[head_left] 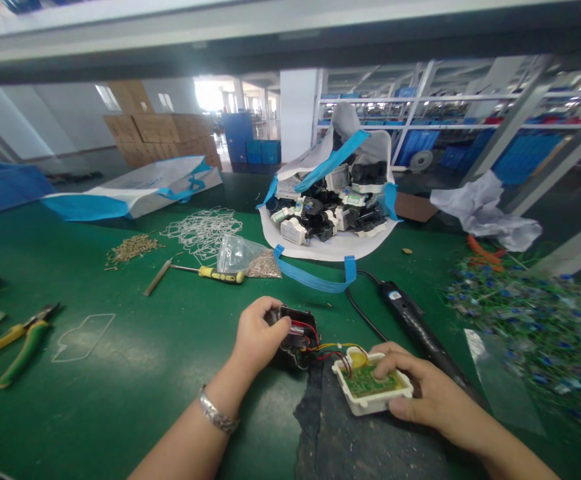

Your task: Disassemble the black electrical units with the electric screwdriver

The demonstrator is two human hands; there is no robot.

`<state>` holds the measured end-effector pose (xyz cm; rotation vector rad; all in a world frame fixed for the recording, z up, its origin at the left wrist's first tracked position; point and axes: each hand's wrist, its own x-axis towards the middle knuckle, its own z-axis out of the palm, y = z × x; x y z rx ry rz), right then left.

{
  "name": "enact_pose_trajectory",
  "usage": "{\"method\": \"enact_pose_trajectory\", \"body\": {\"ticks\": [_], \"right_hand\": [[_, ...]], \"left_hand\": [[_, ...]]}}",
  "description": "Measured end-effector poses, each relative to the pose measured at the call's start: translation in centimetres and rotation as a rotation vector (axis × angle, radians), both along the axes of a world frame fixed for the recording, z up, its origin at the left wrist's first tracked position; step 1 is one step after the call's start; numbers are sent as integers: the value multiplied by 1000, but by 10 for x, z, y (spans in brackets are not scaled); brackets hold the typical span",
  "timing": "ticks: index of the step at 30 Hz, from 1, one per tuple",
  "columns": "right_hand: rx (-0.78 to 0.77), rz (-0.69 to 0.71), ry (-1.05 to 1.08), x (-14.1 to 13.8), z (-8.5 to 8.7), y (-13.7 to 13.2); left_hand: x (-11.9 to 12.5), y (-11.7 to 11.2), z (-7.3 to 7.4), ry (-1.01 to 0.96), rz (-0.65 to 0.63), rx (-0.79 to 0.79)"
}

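Left hand [257,337] grips black housing [297,339] | right hand [423,390] clasps white board tray [370,397] | light, wire-linked, likely fragile; hold by rims

Both forearms show bare right to the frame's edge. A chunky, ridged silver bracelet [216,415] sits at the wrist of the left hand [257,337]. And the right hand [423,390] is bare.

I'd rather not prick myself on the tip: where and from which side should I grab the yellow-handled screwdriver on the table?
Grip the yellow handle, its thick right-hand end; the thin bare shaft points left. It lies flat on the green table with a clear bag close behind it, so come down from above on the near side.
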<state>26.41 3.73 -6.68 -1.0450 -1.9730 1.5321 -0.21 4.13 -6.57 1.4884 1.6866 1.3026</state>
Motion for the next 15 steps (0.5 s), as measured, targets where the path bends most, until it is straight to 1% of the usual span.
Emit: {"method": "enact_pose_trajectory", "body": {"ticks": [10, 15], "right_hand": [[-13, 3, 60, 1, -1, -1], [-10, 11, 53, 2, -3, 0]], "left_hand": [[0, 0, 0, -29, 11, 6], [1, 0, -1, -46, 11, -4]]}}
